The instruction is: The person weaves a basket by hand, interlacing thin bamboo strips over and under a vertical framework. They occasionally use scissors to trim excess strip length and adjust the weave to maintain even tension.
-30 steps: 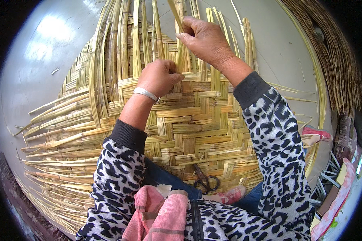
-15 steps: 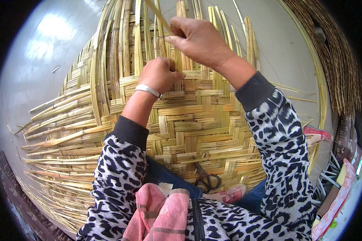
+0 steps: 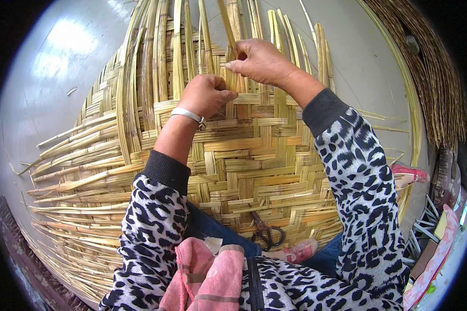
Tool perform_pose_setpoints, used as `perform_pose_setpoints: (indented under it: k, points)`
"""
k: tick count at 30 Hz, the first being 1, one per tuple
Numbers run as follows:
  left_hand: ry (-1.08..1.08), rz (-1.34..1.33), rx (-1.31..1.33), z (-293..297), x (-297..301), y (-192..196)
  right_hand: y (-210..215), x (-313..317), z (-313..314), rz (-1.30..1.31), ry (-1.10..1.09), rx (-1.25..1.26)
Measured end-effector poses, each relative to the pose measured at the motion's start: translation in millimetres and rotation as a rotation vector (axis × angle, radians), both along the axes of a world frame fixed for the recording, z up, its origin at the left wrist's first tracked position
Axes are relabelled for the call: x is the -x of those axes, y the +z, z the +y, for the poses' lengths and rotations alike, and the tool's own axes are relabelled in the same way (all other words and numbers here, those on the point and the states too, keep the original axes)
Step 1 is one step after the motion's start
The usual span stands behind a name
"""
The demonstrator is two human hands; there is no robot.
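Matting (image 3: 259, 155) woven of flat strips, straw-yellow with green and brown streaks, fills the centre of the frame, its over-and-under pattern close in the middle and shaggy round the sides. One raised strip (image 3: 227, 23) at upper centre is pinched between thumb and fingers of the right hand (image 3: 262, 62). Just below and to its left, the left hand (image 3: 206, 96) is curled narrow at the strip's foot; whether it grips, I can't tell from here. Loose ends (image 3: 75, 136) fan past the left edge. Dark scissors (image 3: 267, 236) lie at lower centre. Grey floor (image 3: 360, 67) gives room at upper left and upper right, until a bundle of brown stalks (image 3: 436, 78) hems in the far right.
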State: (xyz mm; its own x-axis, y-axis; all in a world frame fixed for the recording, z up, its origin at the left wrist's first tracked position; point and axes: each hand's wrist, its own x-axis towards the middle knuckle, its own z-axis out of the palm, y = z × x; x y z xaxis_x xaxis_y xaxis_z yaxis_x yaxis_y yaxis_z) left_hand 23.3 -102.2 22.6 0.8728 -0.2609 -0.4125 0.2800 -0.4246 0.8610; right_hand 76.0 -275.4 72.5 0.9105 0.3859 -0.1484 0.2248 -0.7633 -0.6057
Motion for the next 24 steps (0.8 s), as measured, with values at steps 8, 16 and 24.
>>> perform_pose_setpoints:
  k: [8,16,24]
  points:
    - [-0.029,-0.195,-0.243,-4,3,5,11,-15,11,-0.227,-0.044,-0.008]
    - [-0.050,-0.299,-0.358,-8,4,7,56,-53,5,-0.656,-0.011,-0.013]
    - [-0.032,-0.339,-0.339,-9,0,-15,150,-109,-8,-0.956,0.062,-0.009]
